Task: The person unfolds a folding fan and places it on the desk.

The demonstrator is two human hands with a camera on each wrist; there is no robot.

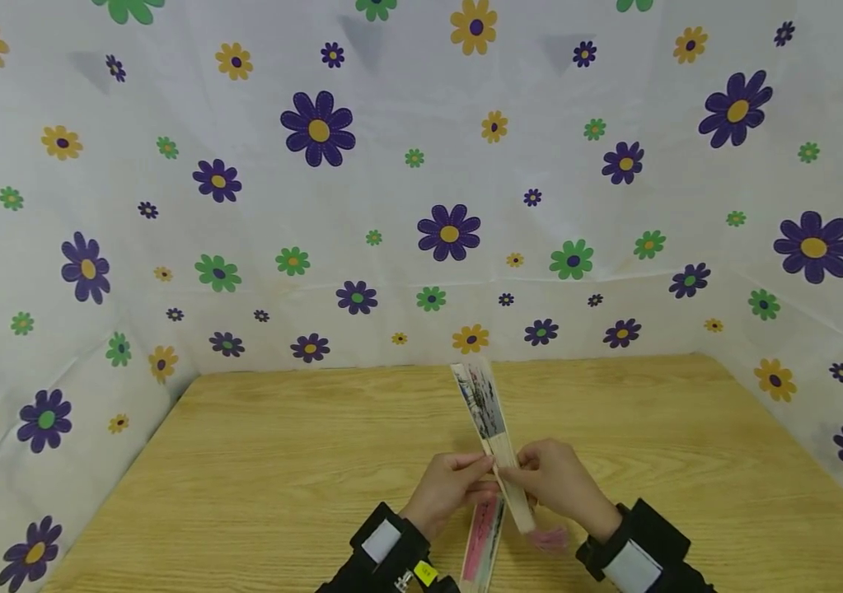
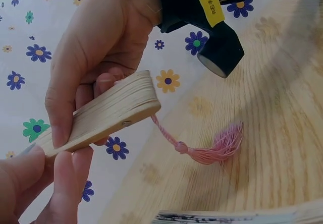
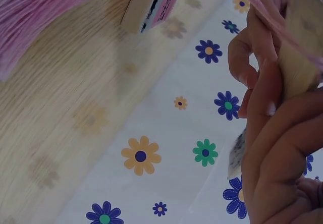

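A folded fan [image 1: 497,449] with pale wooden ribs and a black-and-grey printed leaf leans upward between both hands, its ribs mostly stacked together. My left hand [image 1: 445,490] pinches its left edge near the middle of the ribs. My right hand [image 1: 558,482] grips the lower ribs from the right, thumb lying across the front. From the riveted end hangs a pink tassel [image 2: 209,151]. Below the hands, a long narrow piece with a pink panel and dark print [image 1: 482,539] lies on the table; whether it is a box or another fan, I cannot tell.
The wood-grain table [image 1: 280,461] spreads out around the hands. A white cloth [image 1: 391,189] with purple, yellow and green flowers hangs behind it and along both sides. Black straps with cameras [image 1: 636,548] sit on the wrists.
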